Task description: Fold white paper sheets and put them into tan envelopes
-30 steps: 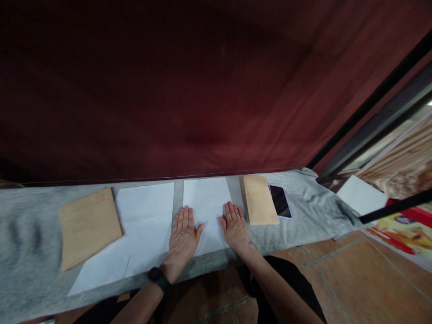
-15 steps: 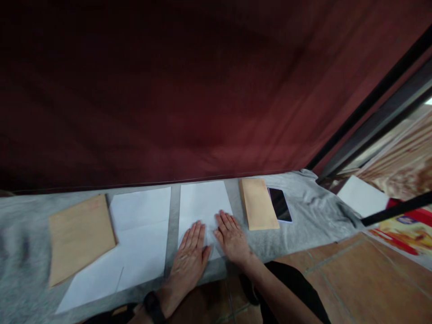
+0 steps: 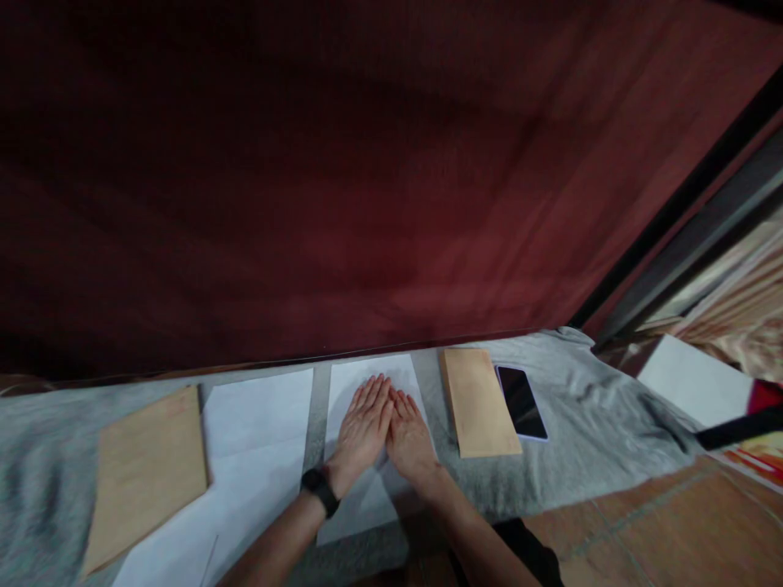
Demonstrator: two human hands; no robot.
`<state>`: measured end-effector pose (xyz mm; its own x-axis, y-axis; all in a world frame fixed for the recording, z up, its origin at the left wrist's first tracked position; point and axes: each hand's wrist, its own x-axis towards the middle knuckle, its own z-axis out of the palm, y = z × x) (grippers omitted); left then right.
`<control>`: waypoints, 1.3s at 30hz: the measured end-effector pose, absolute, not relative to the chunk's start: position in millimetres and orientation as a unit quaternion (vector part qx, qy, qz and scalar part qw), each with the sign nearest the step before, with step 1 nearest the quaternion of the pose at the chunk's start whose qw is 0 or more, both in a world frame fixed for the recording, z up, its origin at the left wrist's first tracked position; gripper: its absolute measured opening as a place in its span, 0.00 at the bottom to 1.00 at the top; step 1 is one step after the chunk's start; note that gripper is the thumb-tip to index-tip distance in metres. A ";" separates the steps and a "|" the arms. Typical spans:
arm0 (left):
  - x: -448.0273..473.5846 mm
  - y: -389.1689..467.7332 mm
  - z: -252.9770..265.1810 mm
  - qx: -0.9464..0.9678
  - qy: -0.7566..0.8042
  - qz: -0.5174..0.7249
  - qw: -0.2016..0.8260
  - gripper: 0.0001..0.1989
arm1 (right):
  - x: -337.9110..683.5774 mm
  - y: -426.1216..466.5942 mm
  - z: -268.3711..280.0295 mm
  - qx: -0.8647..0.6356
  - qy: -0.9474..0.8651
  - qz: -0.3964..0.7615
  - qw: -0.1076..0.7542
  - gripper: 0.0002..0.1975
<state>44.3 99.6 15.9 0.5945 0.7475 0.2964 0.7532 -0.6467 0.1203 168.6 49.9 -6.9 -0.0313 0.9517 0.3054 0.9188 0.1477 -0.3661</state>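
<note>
A white sheet of paper (image 3: 355, 522) lies on the grey cloth, its long sides running away from me. Both palms rest on its upper half. My left hand (image 3: 365, 420) is flat, with the fingers stretched forward and a dark band on the wrist. Against it lies my right hand (image 3: 409, 436), also flat, its fingers angled toward the left hand's fingers. The hands touch near the thumbs and cover the middle of the sheet. Neither hand grips anything.
More white paper (image 3: 263, 432) lies to the left, partly under a brown envelope (image 3: 150, 473). On the right are a thick tan pad or block (image 3: 480, 403) and a phone (image 3: 522, 402). The grey cloth (image 3: 587, 408) meets a dark red upright panel (image 3: 379, 204) at the back.
My hands have slid forward over the sheet and come together. Earlier they lay apart near its front edge. The whole scene sits slightly lower in view.
</note>
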 end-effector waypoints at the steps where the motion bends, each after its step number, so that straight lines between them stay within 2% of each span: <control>1: 54.3 110.4 13.9 -0.894 -0.425 -0.146 -0.005 0.28 | 168.5 51.3 -11.2 -0.661 -0.715 0.030 0.227 0.27; 4: 74.6 133.7 1.8 -0.885 -0.449 -0.119 -0.019 0.28 | 171.2 53.0 -22.7 -0.688 -0.700 0.015 0.190 0.27; 7: 77.1 144.7 -9.5 -0.881 -0.459 -0.112 -0.009 0.30 | 172.8 52.4 -27.7 -0.698 -0.689 0.002 0.195 0.26; 11: 58.5 154.8 -13.9 -0.868 -0.486 -0.105 0.006 0.33 | 171.0 50.2 -25.4 -0.709 -0.671 -0.019 0.217 0.26; 20: 6.2 150.4 -26.0 -0.808 -0.567 -0.157 0.043 0.41 | 180.8 47.3 -20.7 -0.759 -0.619 -0.023 0.203 0.29; 26: -1.2 94.7 -20.2 -0.803 -0.576 -0.148 0.052 0.40 | 183.0 47.6 -21.5 -0.765 -0.605 -0.032 0.217 0.30; 32: 12.3 39.5 -18.7 -0.855 -0.494 -0.151 0.041 0.31 | 182.3 46.1 -24.3 -0.763 -0.606 -0.052 0.218 0.30; 39: 18.7 34.6 -21.9 -0.858 -0.488 -0.152 0.038 0.33 | 182.4 43.7 -15.4 -0.761 -0.613 -0.070 0.198 0.29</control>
<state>18.7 34.6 -21.9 0.4769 0.8268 0.2983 0.8500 -0.5202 0.0828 182.4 43.7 -15.4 0.2381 0.9059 0.3503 0.9617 -0.1695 -0.2155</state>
